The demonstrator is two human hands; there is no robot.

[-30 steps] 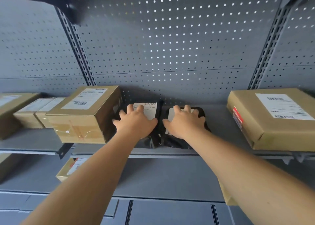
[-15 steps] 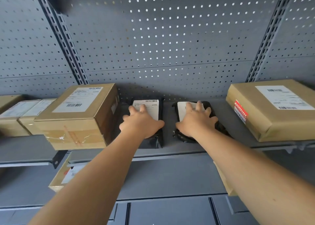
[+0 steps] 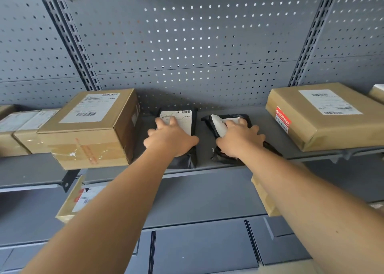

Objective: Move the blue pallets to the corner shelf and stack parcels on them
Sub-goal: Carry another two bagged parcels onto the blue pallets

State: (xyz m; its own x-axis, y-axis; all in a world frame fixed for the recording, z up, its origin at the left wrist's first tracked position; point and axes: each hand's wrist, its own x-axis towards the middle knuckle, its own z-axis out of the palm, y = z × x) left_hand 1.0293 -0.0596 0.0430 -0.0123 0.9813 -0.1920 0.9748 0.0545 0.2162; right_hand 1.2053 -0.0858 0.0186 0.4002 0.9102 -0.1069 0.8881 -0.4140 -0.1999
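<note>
The left hand is laid flat, fingers spread, on the left black parcel, and the right hand likewise on the right black parcel. The two parcels are set slightly apart on the shelf, each beneath its own hand, with long axes directed front to back.

I am drawing my right hand sideways, dragging the crumpled black plastic mailer bag away from the flat black mailer bag with the white label. A gap of grey metal shelf is opening between them, and the dragged bag is skewing.
</note>
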